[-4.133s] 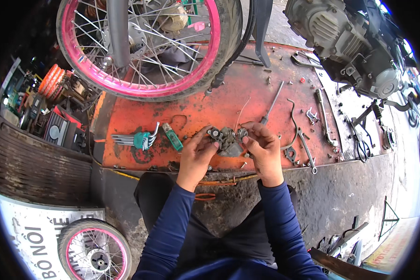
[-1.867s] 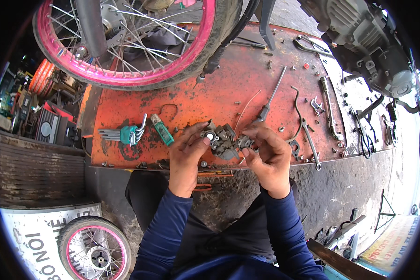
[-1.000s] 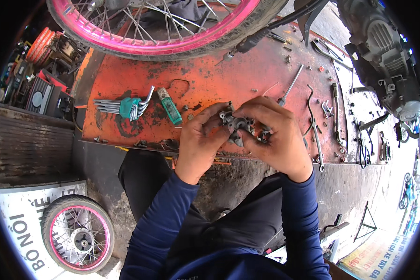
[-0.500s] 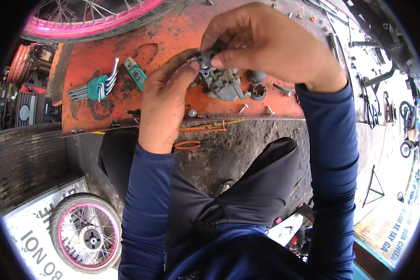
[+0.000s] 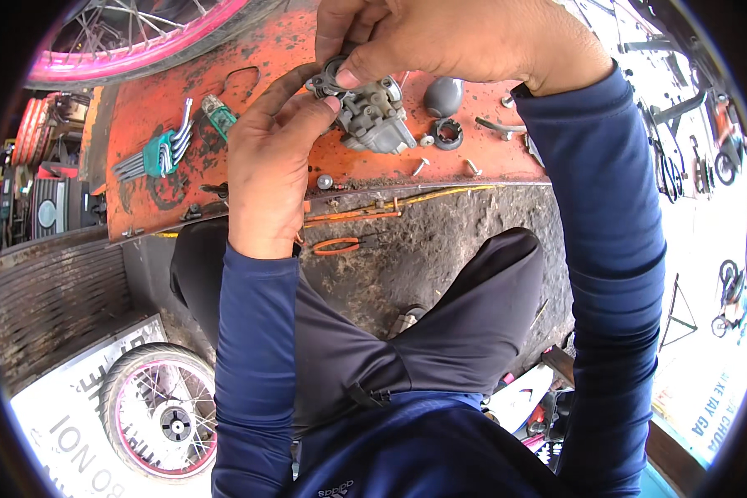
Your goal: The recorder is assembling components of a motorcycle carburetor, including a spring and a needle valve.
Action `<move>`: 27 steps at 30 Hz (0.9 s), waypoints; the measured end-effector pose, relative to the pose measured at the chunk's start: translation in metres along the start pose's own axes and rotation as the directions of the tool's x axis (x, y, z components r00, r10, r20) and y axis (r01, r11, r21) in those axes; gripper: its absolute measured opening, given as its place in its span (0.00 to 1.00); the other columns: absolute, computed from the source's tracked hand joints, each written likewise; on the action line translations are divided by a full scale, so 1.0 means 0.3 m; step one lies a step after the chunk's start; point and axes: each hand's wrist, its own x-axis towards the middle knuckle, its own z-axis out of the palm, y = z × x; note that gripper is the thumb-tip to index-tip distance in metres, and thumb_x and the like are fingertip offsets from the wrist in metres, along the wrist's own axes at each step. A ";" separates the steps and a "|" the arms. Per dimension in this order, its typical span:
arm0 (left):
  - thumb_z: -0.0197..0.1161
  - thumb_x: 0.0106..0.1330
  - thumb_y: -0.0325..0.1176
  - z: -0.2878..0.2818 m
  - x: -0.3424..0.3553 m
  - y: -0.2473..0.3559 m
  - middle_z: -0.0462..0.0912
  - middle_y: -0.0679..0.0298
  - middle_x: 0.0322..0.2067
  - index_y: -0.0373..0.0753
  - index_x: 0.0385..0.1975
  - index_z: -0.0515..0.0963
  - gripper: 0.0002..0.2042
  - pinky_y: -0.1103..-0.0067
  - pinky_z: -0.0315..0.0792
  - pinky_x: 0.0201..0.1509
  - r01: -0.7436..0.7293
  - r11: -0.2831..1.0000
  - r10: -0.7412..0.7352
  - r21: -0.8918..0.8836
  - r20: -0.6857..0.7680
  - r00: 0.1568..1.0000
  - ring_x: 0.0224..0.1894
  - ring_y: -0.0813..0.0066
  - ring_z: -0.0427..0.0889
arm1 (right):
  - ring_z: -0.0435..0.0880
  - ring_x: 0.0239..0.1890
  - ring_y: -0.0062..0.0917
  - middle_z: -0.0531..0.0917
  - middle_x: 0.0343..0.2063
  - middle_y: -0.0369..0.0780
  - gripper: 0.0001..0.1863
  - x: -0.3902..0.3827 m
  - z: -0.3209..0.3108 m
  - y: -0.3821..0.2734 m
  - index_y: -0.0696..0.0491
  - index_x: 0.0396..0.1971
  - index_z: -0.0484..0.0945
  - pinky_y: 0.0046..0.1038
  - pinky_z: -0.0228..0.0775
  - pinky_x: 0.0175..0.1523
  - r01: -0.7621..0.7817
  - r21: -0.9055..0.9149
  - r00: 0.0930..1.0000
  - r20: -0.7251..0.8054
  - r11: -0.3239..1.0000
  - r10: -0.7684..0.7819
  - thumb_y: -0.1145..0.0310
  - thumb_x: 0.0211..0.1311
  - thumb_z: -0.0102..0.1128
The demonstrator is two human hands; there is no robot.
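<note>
A grey metal carburetor [image 5: 376, 124] is held just above the orange metal bench. My left hand [image 5: 275, 158] is closed on its left side, thumb and fingers near the round opening. From above, my right hand [image 5: 448, 41] pinches at the rim of that opening; some of its fingers are hidden behind the hand, and any small part between them cannot be made out. Right of the carburetor lie a black notched ring [image 5: 447, 134] and a grey rounded cap [image 5: 444, 97]. Two screws, one a small bolt [image 5: 422, 166], lie near the bench's front edge.
A hex key set [image 5: 159, 155] in a green holder lies on the bench's left. A wheel with a pink rim [image 5: 207, 29] stands at the far left; another spoked wheel [image 5: 159, 415] lies at lower left. Orange-handled pliers [image 5: 336, 246] rest on the ground below the bench edge.
Both hands and the carburetor appear farther left and higher in view, partly because the whole view has shifted. The cap and notched ring show more fully now. Both hands keep their hold.
</note>
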 end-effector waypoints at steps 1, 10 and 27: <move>0.64 0.64 0.25 0.005 0.004 -0.004 0.85 0.64 0.36 0.25 0.58 0.74 0.22 0.85 0.72 0.49 -0.001 1.000 0.001 -0.011 0.008 1.000 0.40 0.82 0.81 | 0.86 0.32 0.30 0.87 0.29 0.44 0.13 -0.020 -0.002 0.006 0.62 0.37 0.84 0.30 0.77 0.38 0.129 -0.045 0.989 -0.063 0.991 -0.132 0.70 0.53 0.66; 0.68 0.62 0.25 -0.007 0.013 -0.003 0.83 0.65 0.37 0.24 0.62 0.69 0.28 0.82 0.70 0.55 0.008 0.998 -0.011 0.068 0.035 0.999 0.44 0.80 0.80 | 0.86 0.33 0.27 0.86 0.28 0.45 0.11 0.011 0.010 0.030 0.64 0.38 0.83 0.27 0.76 0.38 0.215 0.126 0.977 -0.031 0.968 -0.213 0.75 0.55 0.65; 0.64 0.63 0.19 0.003 0.005 0.002 0.83 0.58 0.45 0.26 0.58 0.74 0.21 0.78 0.75 0.56 0.001 0.997 0.005 -0.075 0.083 0.997 0.47 0.75 0.82 | 0.87 0.34 0.28 0.87 0.28 0.46 0.12 0.045 0.041 0.059 0.64 0.36 0.83 0.28 0.77 0.39 -0.044 0.225 0.999 -0.013 0.973 0.048 0.74 0.52 0.68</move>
